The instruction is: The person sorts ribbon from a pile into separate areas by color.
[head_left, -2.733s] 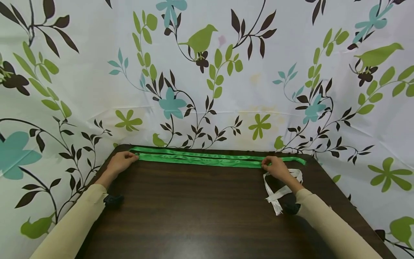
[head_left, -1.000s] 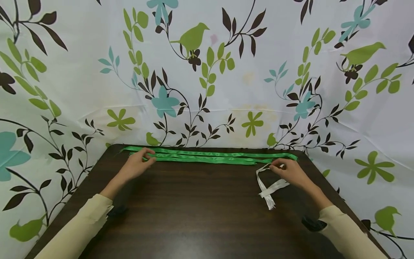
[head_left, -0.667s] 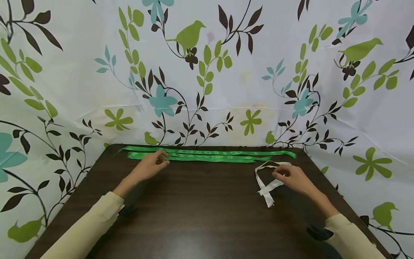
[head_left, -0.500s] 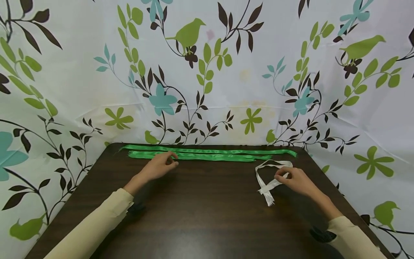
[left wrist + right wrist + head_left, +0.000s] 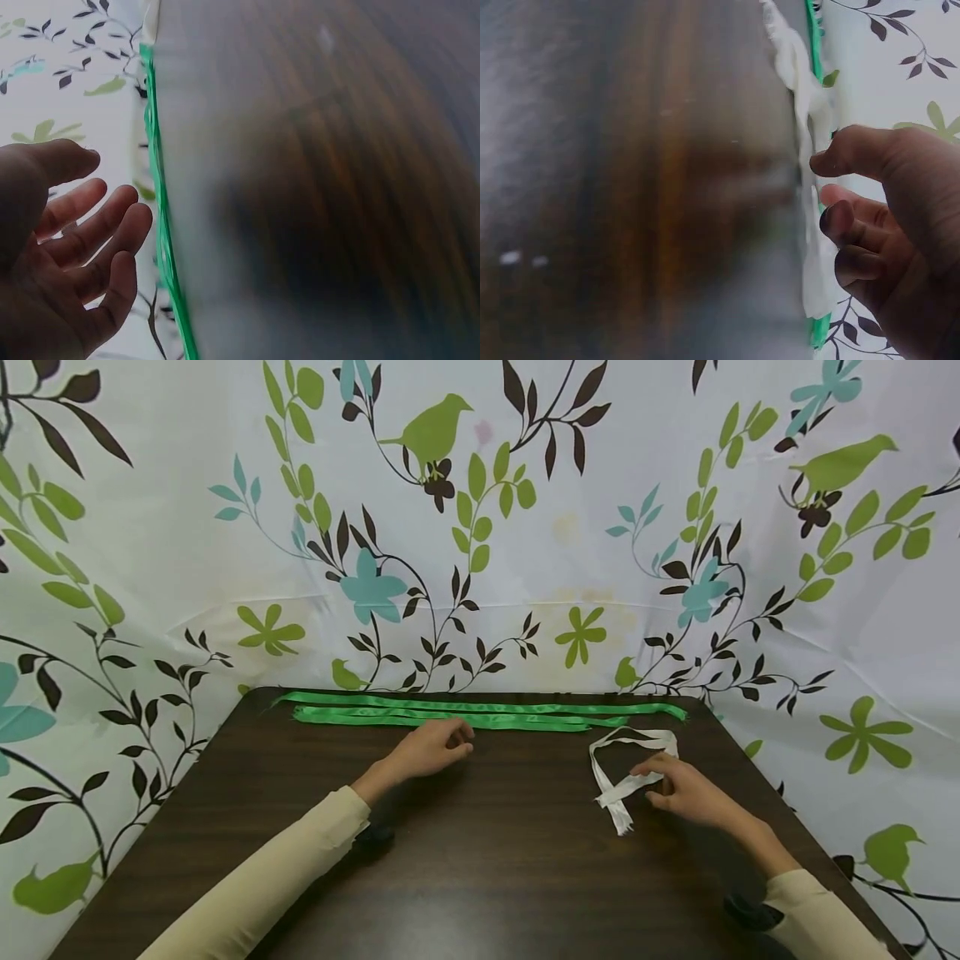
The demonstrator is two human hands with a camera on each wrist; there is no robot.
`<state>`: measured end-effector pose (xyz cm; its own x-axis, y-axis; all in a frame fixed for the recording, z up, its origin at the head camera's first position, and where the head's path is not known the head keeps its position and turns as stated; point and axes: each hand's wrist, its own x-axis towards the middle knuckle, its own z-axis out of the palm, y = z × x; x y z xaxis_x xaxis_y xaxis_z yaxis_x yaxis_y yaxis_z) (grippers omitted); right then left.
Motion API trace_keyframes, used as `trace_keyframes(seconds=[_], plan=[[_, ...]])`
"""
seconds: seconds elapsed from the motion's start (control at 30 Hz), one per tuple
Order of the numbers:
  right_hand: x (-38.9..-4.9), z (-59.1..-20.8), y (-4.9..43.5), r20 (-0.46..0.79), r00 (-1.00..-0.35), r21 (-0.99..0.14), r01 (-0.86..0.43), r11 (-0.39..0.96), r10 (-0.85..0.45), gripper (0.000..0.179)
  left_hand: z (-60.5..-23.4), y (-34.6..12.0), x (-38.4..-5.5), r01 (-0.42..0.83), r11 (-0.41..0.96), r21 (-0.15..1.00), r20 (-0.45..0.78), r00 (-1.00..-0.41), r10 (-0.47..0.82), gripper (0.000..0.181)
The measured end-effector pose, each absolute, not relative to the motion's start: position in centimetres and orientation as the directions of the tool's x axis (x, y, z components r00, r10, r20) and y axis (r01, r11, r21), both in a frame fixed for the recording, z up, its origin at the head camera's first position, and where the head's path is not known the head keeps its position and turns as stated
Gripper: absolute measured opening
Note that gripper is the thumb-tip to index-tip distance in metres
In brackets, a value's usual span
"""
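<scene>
Green satin ribbons [image 5: 360, 717] lie stretched out side by side along the far edge of the table. My left hand [image 5: 431, 749], fingers loosely bent and holding nothing, is over the table just in front of their middle. To the right, a white ribbon [image 5: 617, 793] lies in a loop with its two ends crossed. My right hand [image 5: 693, 793] hangs over the right side of that loop with thumb and fingers apart. In the right wrist view, the fingertips [image 5: 825, 163] overlap the white ribbon [image 5: 804, 90]. The left wrist view shows an empty left palm [image 5: 64, 277].
The dark wood-grain table [image 5: 465, 860] reaches back to a wall covering [image 5: 487, 635] printed with leaves, birds and flowers. Dark bands [image 5: 750, 912] show at the cuffs of both sleeves.
Both hands have let go of the green ribbons. The left hand has travelled right along them; the right hand has drawn nearer and right, over the white ribbon, its thumb and fingers spreading.
</scene>
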<state>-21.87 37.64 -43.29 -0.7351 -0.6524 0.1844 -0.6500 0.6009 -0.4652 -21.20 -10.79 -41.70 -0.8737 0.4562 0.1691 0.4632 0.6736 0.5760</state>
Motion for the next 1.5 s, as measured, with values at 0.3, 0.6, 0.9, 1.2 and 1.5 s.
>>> trace_keyframes(seconds=[0.3,0.6,0.9,1.2,1.5], plan=[[-22.3,-43.7,36.5,0.228,-0.701,-0.433,-0.695,0.574,-0.676,0.029,-41.9,-7.9,-21.4,0.496,0.632,0.596,0.19,-0.851,0.489,0.025],[-22.2,-43.8,35.4,0.239,-0.706,-0.352,-0.703,0.618,-0.666,0.016,-42.2,-4.8,-20.9,0.509,0.594,0.623,0.186,-0.834,0.519,0.024],[-20.6,-43.6,34.6,0.212,-0.68,-0.362,-0.722,0.59,-0.702,0.008,-42.1,-1.8,-19.0,0.566,0.598,0.568,0.181,-0.795,0.58,0.025],[-18.5,-41.5,32.7,0.176,-0.688,-0.409,-0.701,0.584,-0.704,0.008,-41.1,0.3,-15.6,0.684,0.727,0.066,0.217,-0.721,0.658,0.025],[-16.9,-39.5,30.0,0.161,-0.643,-0.52,-0.7,0.489,-0.749,0.005,-40.5,1.5,-14.0,0.717,0.695,0.052,0.267,-0.681,0.682,0.047]])
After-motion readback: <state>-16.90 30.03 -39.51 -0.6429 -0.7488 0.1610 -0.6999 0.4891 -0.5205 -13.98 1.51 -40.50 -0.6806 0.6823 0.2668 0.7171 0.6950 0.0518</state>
